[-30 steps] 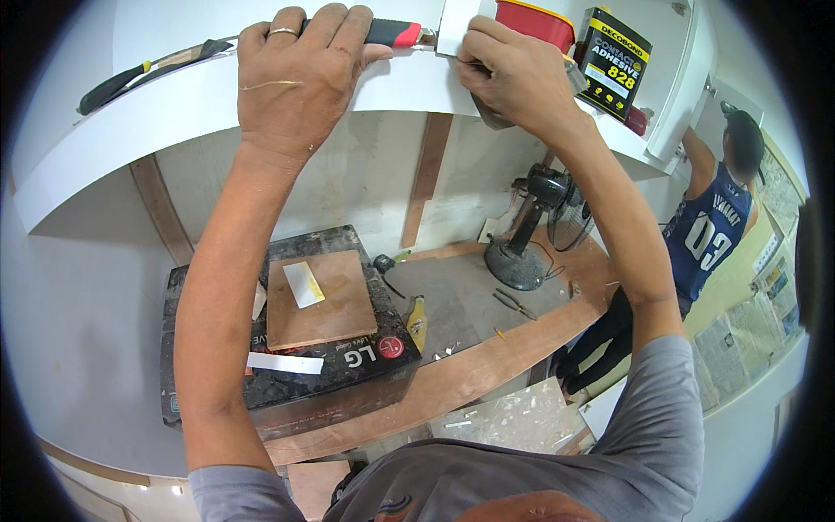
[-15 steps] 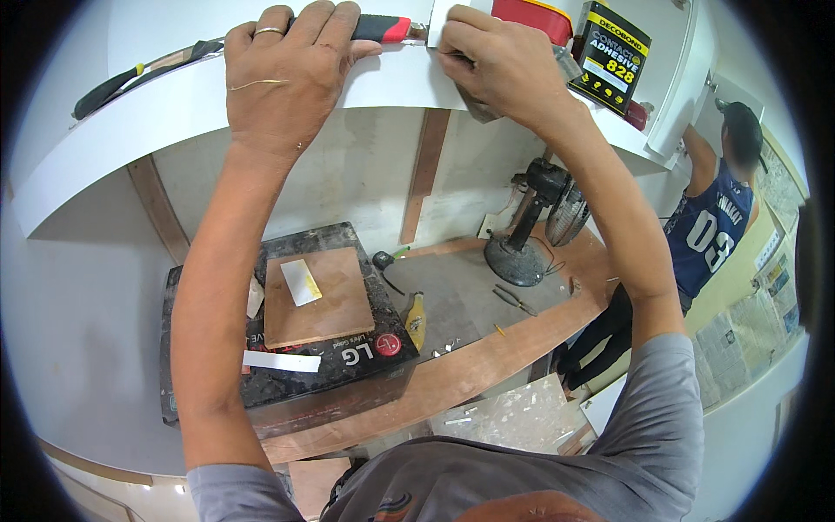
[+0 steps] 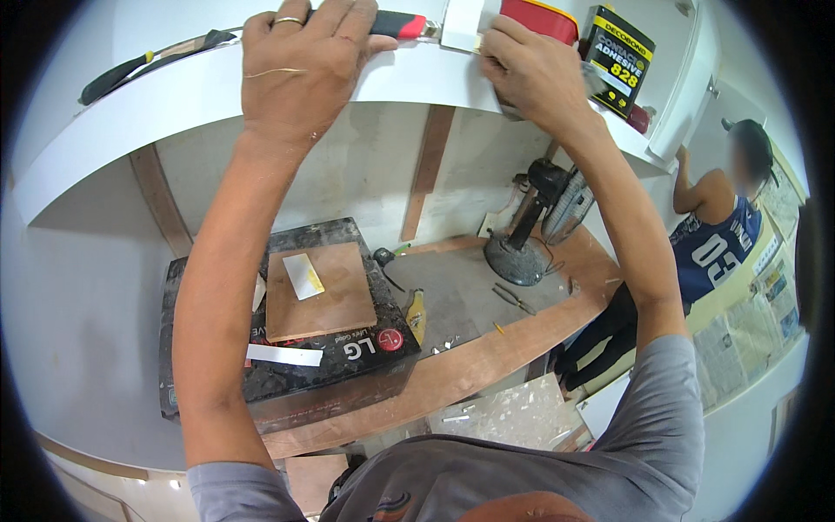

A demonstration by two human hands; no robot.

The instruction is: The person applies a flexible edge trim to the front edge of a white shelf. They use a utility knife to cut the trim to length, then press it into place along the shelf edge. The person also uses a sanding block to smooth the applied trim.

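My left hand point(image 3: 300, 83) is closed round a tool with a black-and-red handle point(image 3: 402, 24), resting at the front edge of the white shelf point(image 3: 409, 76). The tool's short metal end points right, at a small white piece point(image 3: 461, 24) standing on the shelf. My right hand point(image 3: 539, 74) is curled at the edge just right of that piece. A greyish, blurred thing point(image 3: 594, 80) shows beside and under the right hand; its kind I cannot tell. Behind that hand sit a red tub with a yellow rim point(image 3: 541, 19) and a black-and-yellow adhesive can point(image 3: 619, 61).
Left on the shelf lies a black-and-yellow-handled tool point(image 3: 117, 78). Below are a black box point(image 3: 348, 383) bearing a wooden board point(image 3: 326, 304) and a white strip point(image 3: 285, 355), a desk fan point(image 3: 522, 252), and pliers point(image 3: 515, 298). Another person point(image 3: 713, 235) stands at right by a cabinet door.
My right hand has shifted right, away from the white piece. My left hand and its tool have moved slightly right. The other person has turned and lowered an arm a little.
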